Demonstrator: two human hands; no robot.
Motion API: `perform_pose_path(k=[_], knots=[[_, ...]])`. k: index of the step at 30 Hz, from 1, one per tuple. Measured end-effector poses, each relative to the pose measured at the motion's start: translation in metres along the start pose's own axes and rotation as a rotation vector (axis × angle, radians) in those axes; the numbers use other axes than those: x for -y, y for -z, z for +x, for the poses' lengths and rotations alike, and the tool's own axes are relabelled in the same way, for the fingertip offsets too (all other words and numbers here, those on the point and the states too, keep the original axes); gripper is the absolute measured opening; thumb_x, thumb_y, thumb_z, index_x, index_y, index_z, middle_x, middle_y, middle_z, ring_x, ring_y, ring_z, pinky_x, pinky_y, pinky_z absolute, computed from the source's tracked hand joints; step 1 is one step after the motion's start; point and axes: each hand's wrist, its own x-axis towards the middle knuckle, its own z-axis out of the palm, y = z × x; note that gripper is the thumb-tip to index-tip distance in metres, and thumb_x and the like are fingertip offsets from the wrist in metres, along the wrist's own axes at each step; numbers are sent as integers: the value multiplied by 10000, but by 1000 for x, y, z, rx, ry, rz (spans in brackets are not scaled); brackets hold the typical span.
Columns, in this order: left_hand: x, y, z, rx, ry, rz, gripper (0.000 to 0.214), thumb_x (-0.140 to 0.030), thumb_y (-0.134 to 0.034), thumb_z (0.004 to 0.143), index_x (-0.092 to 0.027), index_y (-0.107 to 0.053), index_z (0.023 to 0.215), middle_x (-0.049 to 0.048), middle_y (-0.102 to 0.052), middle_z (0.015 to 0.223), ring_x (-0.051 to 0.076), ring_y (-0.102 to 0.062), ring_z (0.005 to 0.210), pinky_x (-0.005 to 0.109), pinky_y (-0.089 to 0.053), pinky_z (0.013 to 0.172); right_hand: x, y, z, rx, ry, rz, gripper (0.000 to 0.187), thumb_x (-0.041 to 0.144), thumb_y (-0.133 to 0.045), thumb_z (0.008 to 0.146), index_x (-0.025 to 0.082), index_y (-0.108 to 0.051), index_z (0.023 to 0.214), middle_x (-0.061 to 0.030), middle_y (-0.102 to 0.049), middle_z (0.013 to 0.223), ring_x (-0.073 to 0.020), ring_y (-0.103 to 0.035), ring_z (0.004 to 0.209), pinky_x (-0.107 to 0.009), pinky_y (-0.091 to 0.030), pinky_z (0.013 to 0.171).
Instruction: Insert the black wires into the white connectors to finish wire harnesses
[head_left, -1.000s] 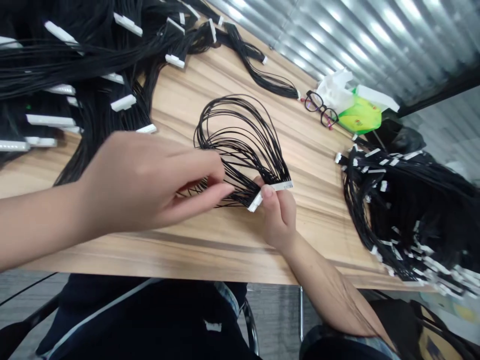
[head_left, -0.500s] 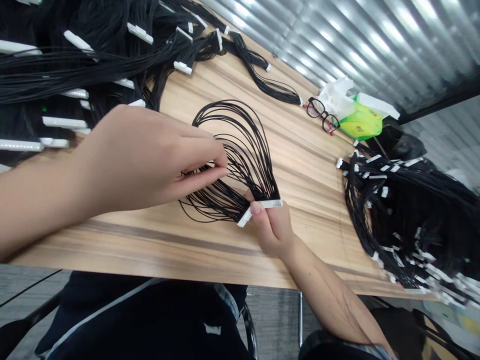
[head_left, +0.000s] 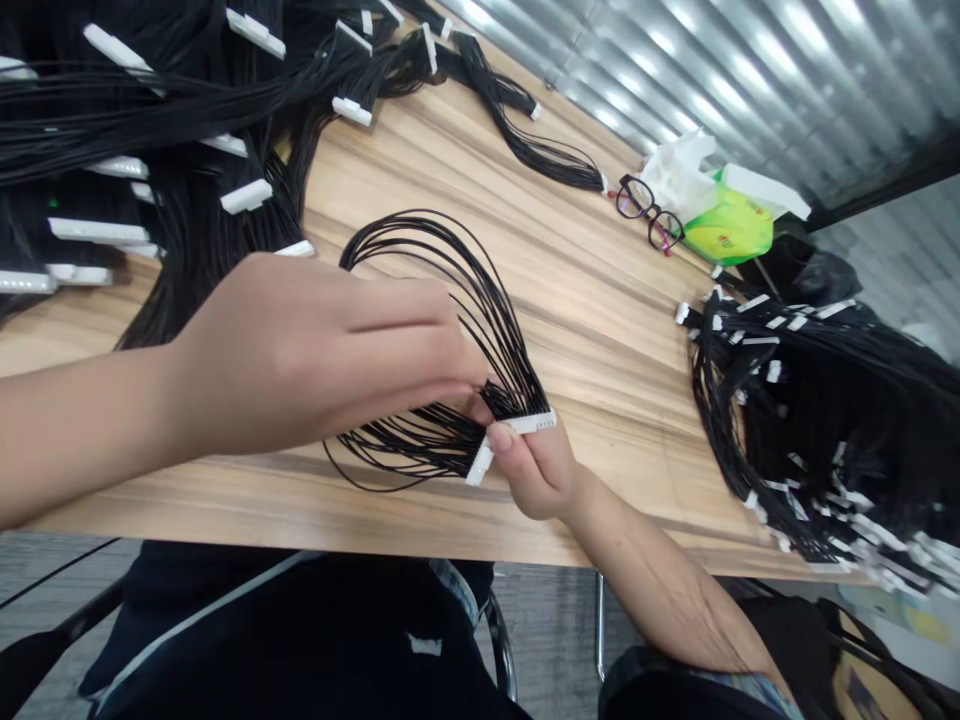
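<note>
A black wire bundle (head_left: 435, 445) fans out in big loops at the middle of the wooden table (head_left: 600, 300), its ends gathered into a white connector (head_left: 521, 425). The right hand (head_left: 540, 475) pinches that connector firmly between thumb and fingers, apparently anchoring the end so the loose wires can spread. The left hand (head_left: 322, 360) lies over the wires, its fingers (head_left: 420, 325) close together and slightly curled near the connector; I can't tell whether they grip anything. At two o'clock, a pair of glasses (head_left: 645, 212) sits beside a green bag (head_left: 727, 228), out of the working space. A large heap of wired connectors (head_left: 810, 420) lies at three o'clock, another (head_left: 150, 110) at ten o'clock, both pushed aside, leaving the middle free.
</note>
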Motion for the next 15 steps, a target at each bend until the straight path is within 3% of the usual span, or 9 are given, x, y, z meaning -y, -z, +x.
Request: perform_pose_path(k=[4,9,13,15], knots=[[-10,0,-1,-81,-54,-8,250,-181,-380,1089,-265,-615,1083,-102,-711,784,88,-570,583,305,-283,471,-1,-1,-4,-8,-85,42,211,302,-420,1054,271,-595,940,-30,-663,806,-219,-661,762,-387,-575,707],[-9,7,-2,-16,-25,84,128,-302,-518,1077,-235,-620,1037,-93,-671,686,82,-584,563,264,-307,448,-1,0,-2,-32,-35,28,188,297,-441,1050,263,-584,934,-18,-636,782,-200,-641,736,-370,-562,686],[-3,11,0,-69,72,191,106,-346,-567,1064,-260,-626,1043,-86,-652,674,70,-544,554,259,-337,469,1,1,1,-2,-2,-1,142,251,-442,1044,260,-562,968,2,-631,777,-187,-638,735,-371,-569,747],[-3,12,1,-13,89,222,118,-357,-569,1067,-260,-632,1094,-82,-681,710,77,-568,586,270,-341,469,2,1,1,7,7,0,136,242,-442,1042,262,-555,970,4,-638,781,-186,-643,742,-372,-569,765]])
